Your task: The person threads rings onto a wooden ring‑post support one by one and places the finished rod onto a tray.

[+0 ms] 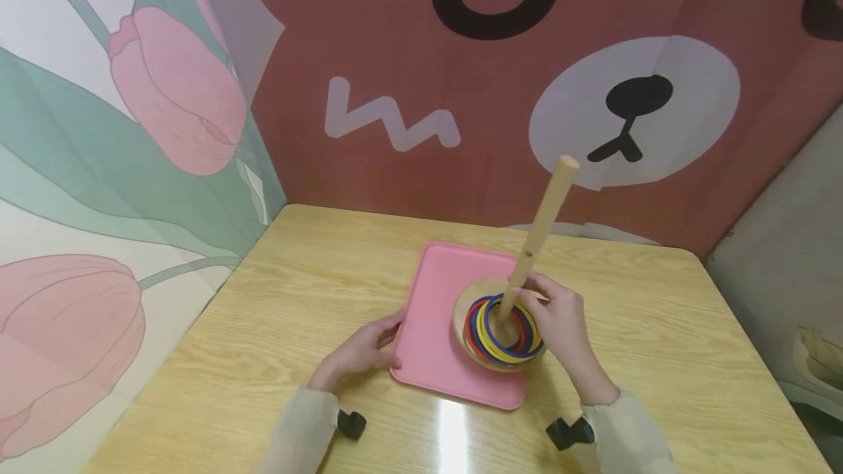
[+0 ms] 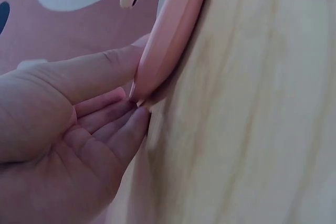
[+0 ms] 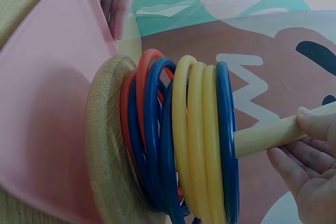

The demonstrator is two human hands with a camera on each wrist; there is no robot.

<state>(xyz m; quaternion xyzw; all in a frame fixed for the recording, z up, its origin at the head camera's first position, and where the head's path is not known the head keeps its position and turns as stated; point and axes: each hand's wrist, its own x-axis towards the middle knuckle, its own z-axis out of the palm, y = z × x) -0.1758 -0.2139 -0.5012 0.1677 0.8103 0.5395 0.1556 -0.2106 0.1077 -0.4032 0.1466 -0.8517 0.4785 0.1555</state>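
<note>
A wooden post (image 1: 545, 214) on a round wooden base (image 1: 466, 300) stands over a pink tray (image 1: 421, 328). Several red, blue and yellow rings (image 3: 197, 145) lie stacked around the foot of the post, with a blue one outermost. My right hand (image 1: 560, 317) pinches the post just above the rings, thumb on one side and fingers on the other in the right wrist view. At the tray's left edge, my left hand (image 1: 361, 348) grips the rim, its thumb (image 2: 105, 72) over the side and its fingertips at the underside.
The tray is on a light wood table (image 1: 316, 276). Behind it hangs a brown bear-face backdrop (image 1: 395, 189), and a tulip-patterned one (image 1: 178, 86) covers the left side. A grey wall (image 1: 784, 225) borders the right.
</note>
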